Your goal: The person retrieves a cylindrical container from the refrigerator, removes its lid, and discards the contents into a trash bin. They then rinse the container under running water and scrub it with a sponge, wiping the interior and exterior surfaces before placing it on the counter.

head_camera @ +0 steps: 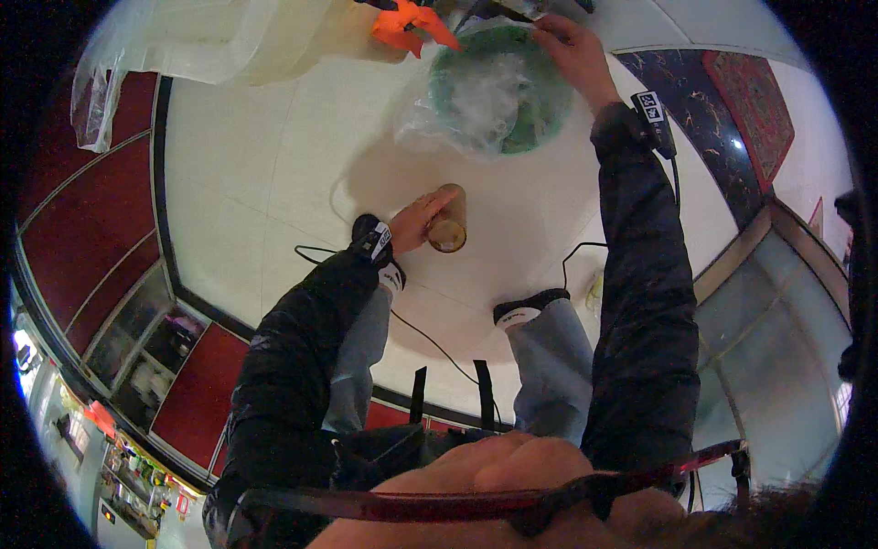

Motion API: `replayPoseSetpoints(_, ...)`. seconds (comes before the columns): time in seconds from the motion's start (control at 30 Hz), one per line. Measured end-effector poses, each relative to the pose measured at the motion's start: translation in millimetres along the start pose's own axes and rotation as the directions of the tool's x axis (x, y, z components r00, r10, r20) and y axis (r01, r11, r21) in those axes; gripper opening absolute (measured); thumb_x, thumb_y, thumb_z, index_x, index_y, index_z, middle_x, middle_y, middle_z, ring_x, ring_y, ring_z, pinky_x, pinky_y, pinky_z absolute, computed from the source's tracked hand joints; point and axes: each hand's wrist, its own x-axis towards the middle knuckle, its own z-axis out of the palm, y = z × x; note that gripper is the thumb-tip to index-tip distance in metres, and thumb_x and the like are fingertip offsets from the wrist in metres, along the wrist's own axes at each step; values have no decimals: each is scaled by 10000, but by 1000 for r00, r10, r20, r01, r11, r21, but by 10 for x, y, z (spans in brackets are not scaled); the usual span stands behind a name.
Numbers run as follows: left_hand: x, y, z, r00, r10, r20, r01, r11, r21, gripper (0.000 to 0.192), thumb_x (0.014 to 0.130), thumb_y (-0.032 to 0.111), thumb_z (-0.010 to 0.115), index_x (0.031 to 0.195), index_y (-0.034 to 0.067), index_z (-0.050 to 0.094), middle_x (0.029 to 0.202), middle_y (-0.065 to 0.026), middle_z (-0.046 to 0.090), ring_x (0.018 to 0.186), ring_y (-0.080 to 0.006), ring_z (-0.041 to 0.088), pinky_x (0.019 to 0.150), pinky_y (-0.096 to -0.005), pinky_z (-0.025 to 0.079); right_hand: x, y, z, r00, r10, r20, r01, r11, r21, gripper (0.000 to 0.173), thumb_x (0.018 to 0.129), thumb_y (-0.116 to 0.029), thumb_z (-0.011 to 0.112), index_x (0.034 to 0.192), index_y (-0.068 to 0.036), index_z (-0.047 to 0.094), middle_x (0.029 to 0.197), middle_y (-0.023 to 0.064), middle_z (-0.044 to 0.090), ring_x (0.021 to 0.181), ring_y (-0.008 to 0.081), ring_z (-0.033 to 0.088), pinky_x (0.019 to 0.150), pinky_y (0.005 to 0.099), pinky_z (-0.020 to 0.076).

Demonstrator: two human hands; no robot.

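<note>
My left hand (416,223) is closed around the side of a brownish, see-through cylindrical cup or jar (448,235), held over the pale floor with its round end towards me. My right hand (573,58) reaches forward to the upper right rim of a round green bin (545,127). A crumpled clear plastic bag (483,92) lines this bin and hangs over its near left side. Close to my right fingertips lies a narrow dark strip (511,12); whether the fingers pinch it or the bag's edge is unclear.
A bright orange ribbon-like piece (411,26) hangs left of the bin. Beyond it are large translucent plastic containers (274,41) with film hanging down. Dark red cabinets (92,213) stand left, a patterned mat (751,113) lies right. A black cable (439,343) runs between my feet.
</note>
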Motion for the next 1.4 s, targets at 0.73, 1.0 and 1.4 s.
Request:
replayPoseSetpoints(0.73,1442,1830,-987,981,167,-100,-31,644,764,638,817,27,612,1434,103,465,1281,-264,549,1106,-446,594,902,-489,536,-80,947,98,900,392,189,-421,894,152,269,923,-231,672,1114,-44,699,921,87,713,806,213,671,727,334,532)
replayPoseSetpoints(1.0,1961,1758,-984,998,-52,42,-12,478,878,796,835,141,640,1556,258,322,1272,-283,555,1134,-460,612,950,-526,532,-451,1207,370,954,297,32,-256,757,601,233,930,-178,681,1111,-35,716,1027,96,733,846,217,706,746,328,573)
replayPoseSetpoints(1.4,1388,2332,-1119,993,116,38,-86,444,892,481,888,129,599,1367,135,557,942,-193,663,876,-385,660,769,-482,553,-296,1170,467,949,301,-96,-244,891,382,298,884,-258,703,1054,-14,728,914,110,750,805,217,688,716,361,524)
